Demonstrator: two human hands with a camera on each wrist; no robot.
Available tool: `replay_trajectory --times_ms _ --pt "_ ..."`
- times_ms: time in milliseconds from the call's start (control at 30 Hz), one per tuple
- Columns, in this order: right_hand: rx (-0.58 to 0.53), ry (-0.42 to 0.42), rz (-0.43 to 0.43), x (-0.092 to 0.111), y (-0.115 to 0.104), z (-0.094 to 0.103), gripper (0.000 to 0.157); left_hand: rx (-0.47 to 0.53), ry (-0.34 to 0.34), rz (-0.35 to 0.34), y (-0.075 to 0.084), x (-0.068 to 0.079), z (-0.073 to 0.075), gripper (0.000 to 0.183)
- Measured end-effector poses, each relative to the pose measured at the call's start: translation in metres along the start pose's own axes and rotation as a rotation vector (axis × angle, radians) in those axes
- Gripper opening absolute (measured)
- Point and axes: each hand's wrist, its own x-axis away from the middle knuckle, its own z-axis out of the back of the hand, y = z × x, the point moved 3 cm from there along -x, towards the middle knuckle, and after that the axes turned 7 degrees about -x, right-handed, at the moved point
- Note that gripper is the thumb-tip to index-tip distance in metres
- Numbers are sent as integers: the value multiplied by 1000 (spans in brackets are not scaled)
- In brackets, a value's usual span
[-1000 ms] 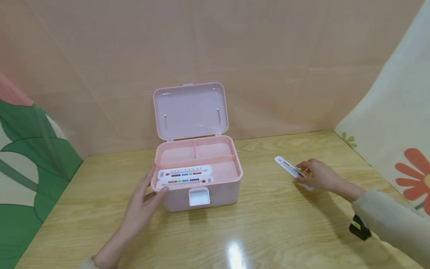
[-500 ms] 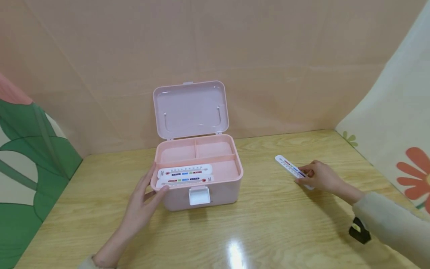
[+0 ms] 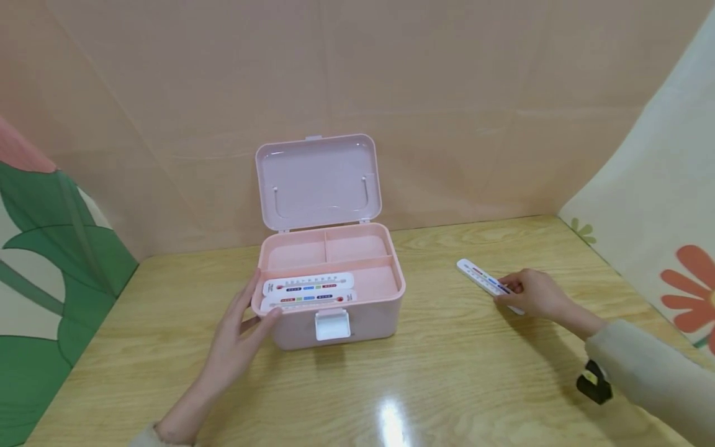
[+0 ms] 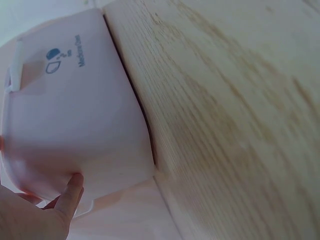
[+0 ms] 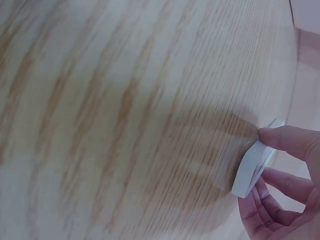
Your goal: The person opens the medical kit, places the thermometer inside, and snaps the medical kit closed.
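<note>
A pink medicine box [image 3: 377,320] stands on the table with its lid [image 3: 321,180] raised. Its front compartment holds two flat white thermometers, an upper thermometer [image 3: 307,284] and a lower thermometer [image 3: 306,302]. My left hand [image 3: 229,347] spans the box's front left corner, thumb at the front rim and fingers along the left side. In the left wrist view a straight finger [image 4: 72,195] touches the box wall. Off to the right, my right hand [image 3: 539,298] pinches the near end of a third thermometer [image 3: 477,273] between thumb and fingers, low over the wood.
Two smaller compartments, a left one [image 3: 296,251] and a right one [image 3: 357,243], form the back of the box. A white latch [image 3: 332,326] hangs on its front. Behind the wooden table [image 3: 436,372] rises a plain cloth backdrop [image 3: 458,112]; a flower-printed cloth [image 3: 670,205] borders the right.
My right hand's fingers have closed in on the thermometer's near end, and the hand has shifted very slightly right. My left hand stays at the box corner.
</note>
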Motion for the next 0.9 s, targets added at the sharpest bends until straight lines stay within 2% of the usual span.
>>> replay_trajectory --times_ms 200,533,800,900 --pt "1 0 -4 0 0 1 43 -9 -4 8 0 0 0 69" --pt "-7 46 4 -1 1 6 43 -2 -5 7 -1 -1 0 69" --pt "2 76 64 1 -4 18 41 1 -12 11 -1 1 0 69" --pt "-3 76 55 1 -6 22 40 4 -11 12 -1 1 0 69"
